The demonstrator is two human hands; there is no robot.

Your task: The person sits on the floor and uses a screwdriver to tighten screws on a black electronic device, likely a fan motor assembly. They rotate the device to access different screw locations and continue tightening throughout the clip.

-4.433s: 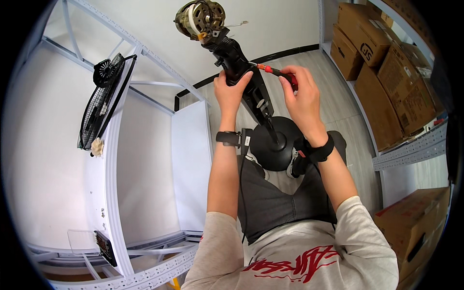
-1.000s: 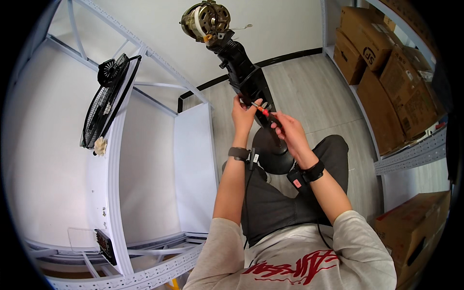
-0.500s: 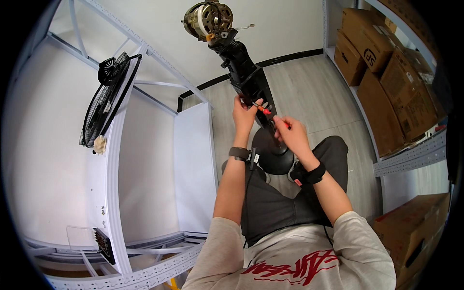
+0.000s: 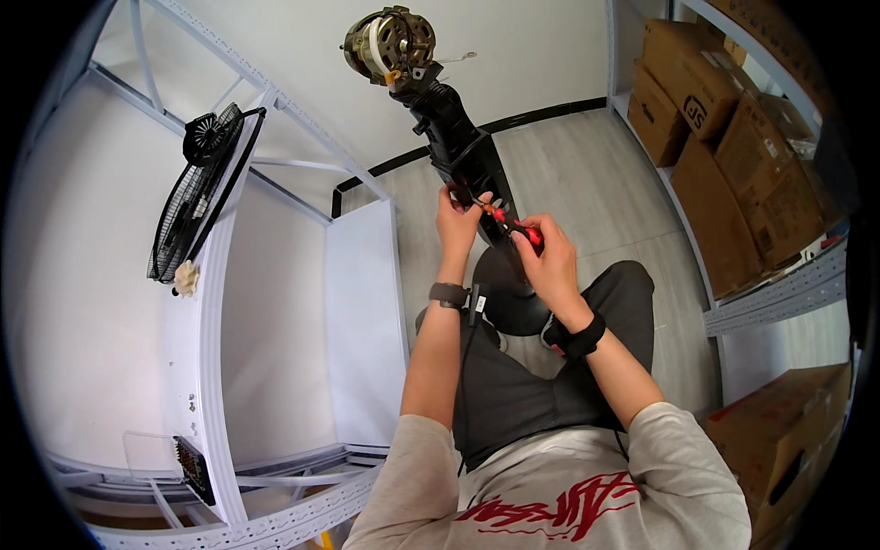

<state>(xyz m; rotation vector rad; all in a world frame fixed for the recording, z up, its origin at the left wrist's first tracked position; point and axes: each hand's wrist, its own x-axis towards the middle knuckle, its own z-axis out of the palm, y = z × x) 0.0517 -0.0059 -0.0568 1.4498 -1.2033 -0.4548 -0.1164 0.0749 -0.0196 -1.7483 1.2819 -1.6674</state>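
A partly dismantled pedestal fan stands in front of me: a bare metal motor (image 4: 392,44) on top of a black column (image 4: 456,137), with a round black base (image 4: 509,298) on the floor between my feet. My left hand (image 4: 456,222) is at the column's left side, its thumb and fingers closed beside a small orange-red piece (image 4: 495,214). What they pinch is too small to make out. My right hand (image 4: 550,257) grips a hand tool with a red-and-black handle (image 4: 532,236), pointed at that piece. The tool's tip is too small to tell its kind.
On the left, a white shelf rack (image 4: 215,321) bears a black fan grille (image 4: 197,197), a pale lump (image 4: 186,278), several small screws and a black bit holder (image 4: 193,469). Cardboard boxes (image 4: 715,197) fill a rack at the right; another box (image 4: 779,431) stands below.
My right hand has turned over, and the tool's red handle now shows more and lies closer to the orange-red piece. My left hand stays at the column. The view has shifted slightly.
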